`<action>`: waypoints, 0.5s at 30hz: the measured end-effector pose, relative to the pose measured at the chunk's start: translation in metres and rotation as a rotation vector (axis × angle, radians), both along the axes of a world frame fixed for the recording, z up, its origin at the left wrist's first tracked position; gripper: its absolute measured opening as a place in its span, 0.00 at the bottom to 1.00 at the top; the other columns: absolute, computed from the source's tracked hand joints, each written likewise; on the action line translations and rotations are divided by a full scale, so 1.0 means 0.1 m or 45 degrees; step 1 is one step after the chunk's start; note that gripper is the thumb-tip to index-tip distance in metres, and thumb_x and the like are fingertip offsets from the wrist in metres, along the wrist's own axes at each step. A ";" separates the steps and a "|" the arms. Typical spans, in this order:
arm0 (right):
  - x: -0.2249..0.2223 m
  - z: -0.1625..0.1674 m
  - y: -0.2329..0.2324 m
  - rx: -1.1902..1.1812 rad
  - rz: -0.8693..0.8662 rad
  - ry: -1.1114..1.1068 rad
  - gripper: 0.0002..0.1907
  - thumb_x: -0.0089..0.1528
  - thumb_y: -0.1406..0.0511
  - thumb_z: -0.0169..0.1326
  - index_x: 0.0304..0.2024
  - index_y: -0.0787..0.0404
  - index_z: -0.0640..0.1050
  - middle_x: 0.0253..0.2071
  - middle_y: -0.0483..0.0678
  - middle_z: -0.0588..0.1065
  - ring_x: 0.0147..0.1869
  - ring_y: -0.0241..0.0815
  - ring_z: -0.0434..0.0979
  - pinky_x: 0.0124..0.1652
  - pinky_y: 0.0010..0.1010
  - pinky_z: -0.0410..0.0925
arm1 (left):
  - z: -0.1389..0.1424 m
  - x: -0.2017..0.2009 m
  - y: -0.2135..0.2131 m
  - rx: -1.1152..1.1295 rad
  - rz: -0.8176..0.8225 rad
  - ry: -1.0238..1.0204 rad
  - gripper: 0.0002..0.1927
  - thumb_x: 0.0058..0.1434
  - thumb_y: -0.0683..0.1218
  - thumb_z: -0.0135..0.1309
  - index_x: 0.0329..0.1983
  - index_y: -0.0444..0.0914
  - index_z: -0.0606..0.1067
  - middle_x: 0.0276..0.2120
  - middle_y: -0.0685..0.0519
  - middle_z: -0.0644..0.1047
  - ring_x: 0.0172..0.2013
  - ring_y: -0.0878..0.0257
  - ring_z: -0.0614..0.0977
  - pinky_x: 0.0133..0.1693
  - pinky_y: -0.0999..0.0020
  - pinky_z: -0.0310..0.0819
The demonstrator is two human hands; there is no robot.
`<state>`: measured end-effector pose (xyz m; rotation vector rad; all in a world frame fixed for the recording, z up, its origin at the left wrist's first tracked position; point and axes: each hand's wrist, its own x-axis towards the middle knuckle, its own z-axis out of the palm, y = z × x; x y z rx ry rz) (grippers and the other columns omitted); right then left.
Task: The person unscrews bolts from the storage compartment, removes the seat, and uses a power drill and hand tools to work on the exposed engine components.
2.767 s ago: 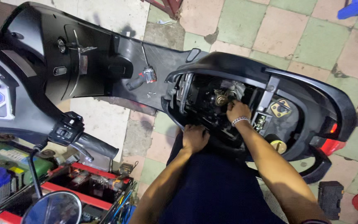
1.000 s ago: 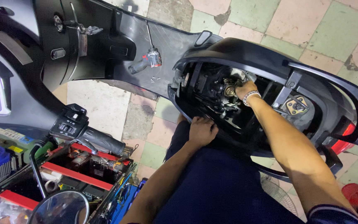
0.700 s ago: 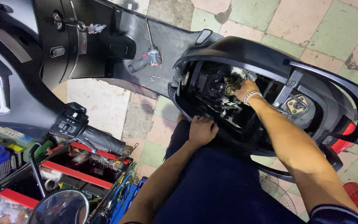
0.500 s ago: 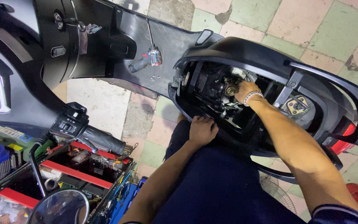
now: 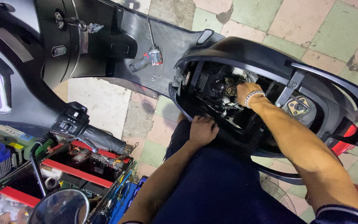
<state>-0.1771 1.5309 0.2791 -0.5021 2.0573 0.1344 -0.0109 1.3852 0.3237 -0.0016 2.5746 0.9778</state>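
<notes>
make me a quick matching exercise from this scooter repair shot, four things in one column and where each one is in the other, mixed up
Things:
1. right hand
2. left hand
3. screwdriver
4. round mirror

Places:
A. lying on the scooter's black footboard, beside a few loose screws
B. at the bottom left edge of the view, over the red tool tray
C. deep in the open engine bay under the seat, at a brass-coloured part
D. resting on the near rim of the open bay

Pairs: 1-C, 2-D, 3-A, 4-B

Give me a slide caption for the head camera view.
Right hand reaches into an opened scooter body; left hand rests on its rim.
</notes>
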 end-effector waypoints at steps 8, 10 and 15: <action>-0.01 0.00 -0.03 0.080 -0.032 -0.084 0.17 0.62 0.60 0.59 0.47 0.67 0.81 0.47 0.60 0.81 0.53 0.56 0.82 0.54 0.44 0.75 | -0.02 0.02 0.00 0.004 0.040 0.073 0.14 0.60 0.51 0.52 0.31 0.37 0.81 0.34 0.49 0.82 0.38 0.55 0.81 0.52 0.58 0.66; -0.02 0.01 -0.03 0.070 -0.038 -0.079 0.17 0.62 0.60 0.59 0.47 0.67 0.81 0.47 0.61 0.81 0.53 0.57 0.82 0.54 0.44 0.74 | -0.02 0.01 -0.01 0.003 0.023 0.047 0.14 0.59 0.51 0.52 0.31 0.37 0.81 0.33 0.48 0.82 0.38 0.55 0.81 0.52 0.58 0.66; -0.04 0.04 -0.03 0.044 -0.070 -0.070 0.19 0.61 0.59 0.60 0.48 0.66 0.81 0.49 0.61 0.80 0.55 0.58 0.81 0.55 0.45 0.73 | 0.00 0.01 -0.01 0.005 0.043 0.106 0.14 0.59 0.51 0.52 0.31 0.37 0.80 0.35 0.47 0.82 0.39 0.54 0.81 0.50 0.58 0.65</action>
